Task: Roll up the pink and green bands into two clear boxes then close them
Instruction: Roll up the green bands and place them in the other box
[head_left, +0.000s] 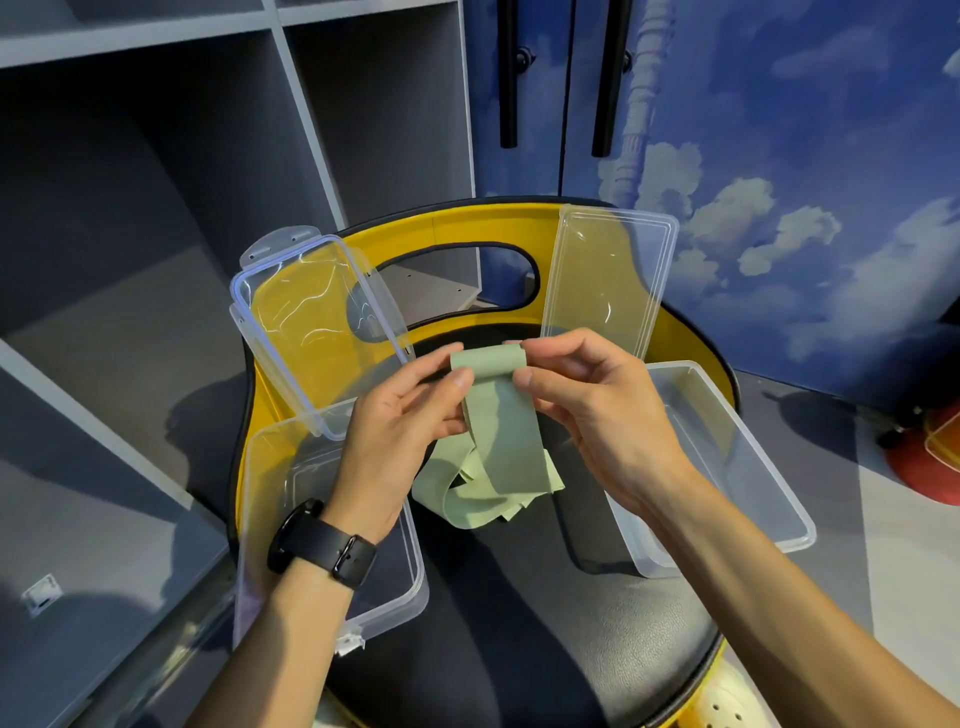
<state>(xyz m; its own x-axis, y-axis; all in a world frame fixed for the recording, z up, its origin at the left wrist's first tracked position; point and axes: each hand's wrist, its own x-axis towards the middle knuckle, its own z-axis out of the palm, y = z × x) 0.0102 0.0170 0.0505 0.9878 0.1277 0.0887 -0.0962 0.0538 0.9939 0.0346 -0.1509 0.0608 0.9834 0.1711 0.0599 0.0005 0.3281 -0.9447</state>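
A green band (506, 431) hangs between my hands, its top end curled into a small roll and its loose tail heaped on the black seat below. My left hand (400, 415) pinches the roll's left side. My right hand (587, 395) pinches its right side. Two clear boxes stand open on the seat: the left box (260, 493) with its lid (306, 312) leaning up behind it, and the right box (769, 467) with its lid (608, 275) upright. No pink band is in view.
The boxes sit on a black chair seat (519, 597) with a yellow backrest (483, 223). Grey shelving (156, 208) stands to the left. Behind is a blue cloud-patterned cabinet (779, 156). A red object (930, 457) lies on the floor at right.
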